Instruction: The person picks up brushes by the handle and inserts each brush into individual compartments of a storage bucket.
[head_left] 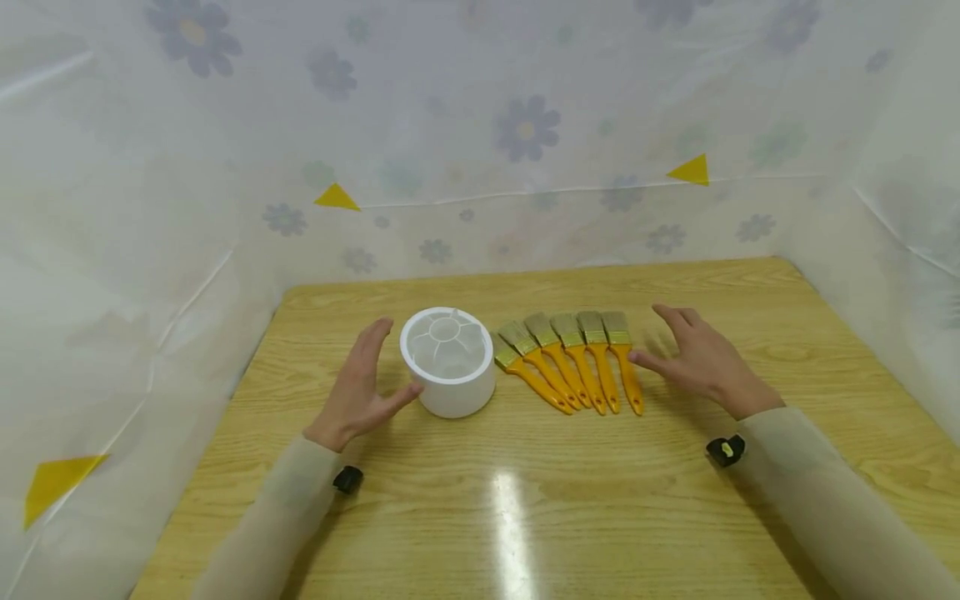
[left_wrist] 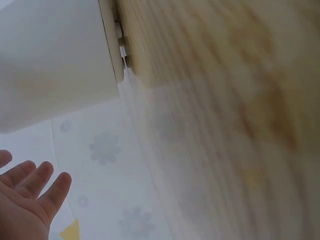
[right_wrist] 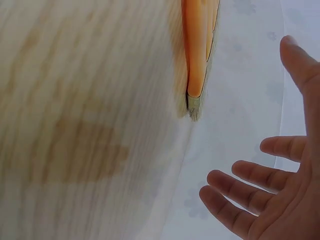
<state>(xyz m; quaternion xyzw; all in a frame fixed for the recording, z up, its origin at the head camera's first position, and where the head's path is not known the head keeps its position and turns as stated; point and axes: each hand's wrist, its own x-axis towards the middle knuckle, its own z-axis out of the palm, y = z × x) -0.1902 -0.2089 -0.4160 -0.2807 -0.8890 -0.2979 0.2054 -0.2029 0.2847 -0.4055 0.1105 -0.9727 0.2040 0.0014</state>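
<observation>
A white round tub (head_left: 456,396) with a clear divided insert on top stands upright on the wooden table. My left hand (head_left: 360,392) is spread along its left side, thumb tip right at the wall and fingers straight. In the left wrist view the tub's smooth white side (left_wrist: 55,65) fills the upper left, with the left hand (left_wrist: 30,192) below it. Several paintbrushes (head_left: 577,367) with orange handles and pale bristles lie fanned out right of the tub. My right hand (head_left: 701,358) is spread beside the rightmost paintbrush (head_left: 626,367), its thumb near that brush, holding nothing.
The wooden table (head_left: 420,517) reaches to a pale flowered curtain (head_left: 450,125) at the back and both sides. Yellow triangular pieces (head_left: 337,197) are on the curtain. Black bands (head_left: 725,450) sit at both wrists.
</observation>
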